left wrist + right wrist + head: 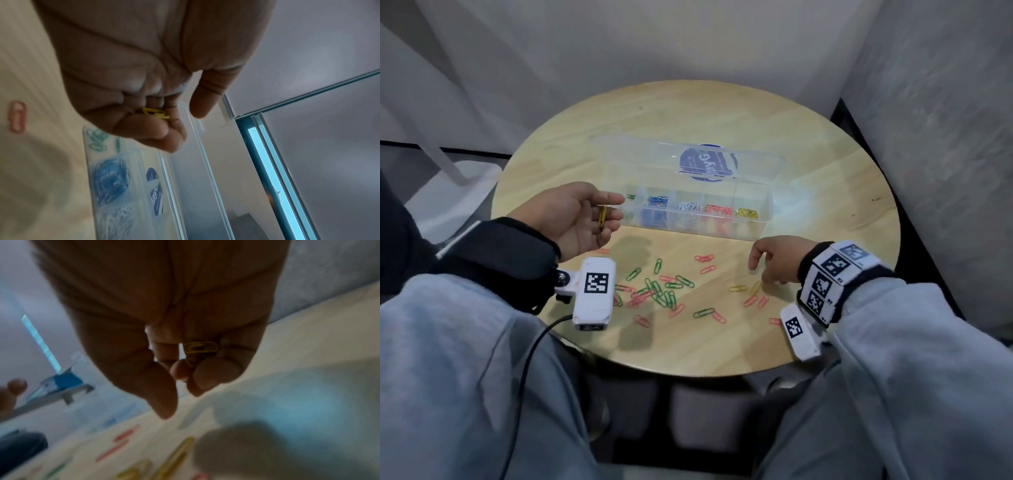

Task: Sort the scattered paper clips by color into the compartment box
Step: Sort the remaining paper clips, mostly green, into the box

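The clear compartment box (767,219) stands mid-table, its lid (640,154) folded back. Its compartments hold green, blue (657,200), white (688,206), red (719,209) and yellow (747,213) clips. My left hand (618,209) is palm up beside the box's green end, fingers curled round yellow paper clips (602,215) (156,113). My right hand (759,273) hovers low over loose yellow clips (738,288). Its curled fingers keep a yellow clip (200,346), and its thumb points down at the table. Green and red clips (664,291) lie scattered in front.
The round wooden table (688,109) ends just behind my wrists. A grey padded wall (928,137) rises on the right. A white wrist camera (594,294) with a black cable hangs over the clips at the left.
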Available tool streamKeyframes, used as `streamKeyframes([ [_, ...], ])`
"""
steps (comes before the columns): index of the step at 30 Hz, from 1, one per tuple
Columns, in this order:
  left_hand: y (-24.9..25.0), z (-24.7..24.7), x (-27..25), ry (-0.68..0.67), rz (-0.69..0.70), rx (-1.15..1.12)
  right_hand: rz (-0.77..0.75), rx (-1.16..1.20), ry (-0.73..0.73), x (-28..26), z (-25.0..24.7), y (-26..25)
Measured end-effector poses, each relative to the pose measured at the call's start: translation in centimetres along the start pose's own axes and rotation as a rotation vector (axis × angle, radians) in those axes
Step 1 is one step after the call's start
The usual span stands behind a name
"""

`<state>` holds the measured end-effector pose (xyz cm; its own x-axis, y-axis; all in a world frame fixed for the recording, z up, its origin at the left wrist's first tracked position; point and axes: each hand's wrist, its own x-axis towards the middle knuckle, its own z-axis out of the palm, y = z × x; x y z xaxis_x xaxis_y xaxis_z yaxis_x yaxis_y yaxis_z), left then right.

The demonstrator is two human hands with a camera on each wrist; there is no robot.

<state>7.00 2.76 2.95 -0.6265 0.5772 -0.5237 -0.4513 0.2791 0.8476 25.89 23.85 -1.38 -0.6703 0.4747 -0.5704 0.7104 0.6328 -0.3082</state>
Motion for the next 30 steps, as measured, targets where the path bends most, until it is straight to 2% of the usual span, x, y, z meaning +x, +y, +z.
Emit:
streamKeyframes([
  [4, -0.2, -2.1, 0.2, 0.066, -0.008, -0.011, 0.007, -0.225, -0.089, 0.5, 0.7, -0.5],
  [10, -0.6, -2.8, 0.8, 0.073, -0.005, 0.064, -0.065, -0.215, -0.089, 1.7, 0.7, -0.6],
  [16, -0.9, -2.1, 1.0, 0.079, 0.007, 0.064, -0.084, -0.206, -0.166, 1.7, 0.9, -0.4],
  [19, -1.3, -1.3, 1.0, 0.072, -0.001, 0.106, -0.062, 0.135, -0.199, 1.9, 0.2, 0.3],
  [23, -1.7, 0.0, 0.8, 0.036, -0.003, 0.216, -0.054, 0.862, -0.114, 1.7, -1.0, 1.4],
  [24, -1.6, 0.2, 0.7, 0.031, -0.001, 0.242, -0.058, 0.981, -0.113, 1.6, -1.0, 1.6],
  [27, -1.5, 0.7, 0.7, 0.062, 0.007, 0.320, -0.074, 1.126, -0.130, 1.3, -0.9, 1.7],
  [30, -2.0, 1.5, 0.8, 0.067, 0.013, 0.514, -0.065, 1.154, -0.192, 1.4, -0.7, 1.5],
])
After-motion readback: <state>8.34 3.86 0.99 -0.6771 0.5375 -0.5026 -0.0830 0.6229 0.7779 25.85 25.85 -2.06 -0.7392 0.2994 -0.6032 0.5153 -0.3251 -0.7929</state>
